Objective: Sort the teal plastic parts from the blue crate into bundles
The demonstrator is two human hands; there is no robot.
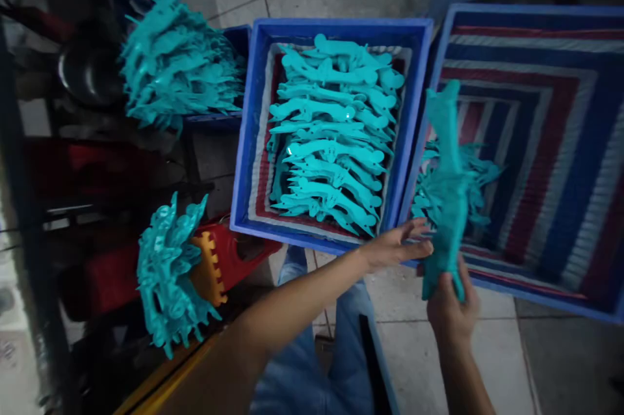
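Head view, right hand (451, 311) gripping teal stack (446, 194), blurred, left hand (397, 246) beside.

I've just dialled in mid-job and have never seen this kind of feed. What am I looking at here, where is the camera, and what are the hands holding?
There is no machine: a person works with bare hands, and the single picture comes from a camera on their head, looking forward and down.

The right hand grips a bunch of teal plastic pieces by its lower end, upright in front of the right crate, a blue crate lined with striped sheet and only partly filled. The left hand is open, fingers beside the bunch, at the near rim of the middle crate, which holds neat rows of the same pieces. Further piles lie at the left: one heaped on another crate, one on a red and yellow stand.
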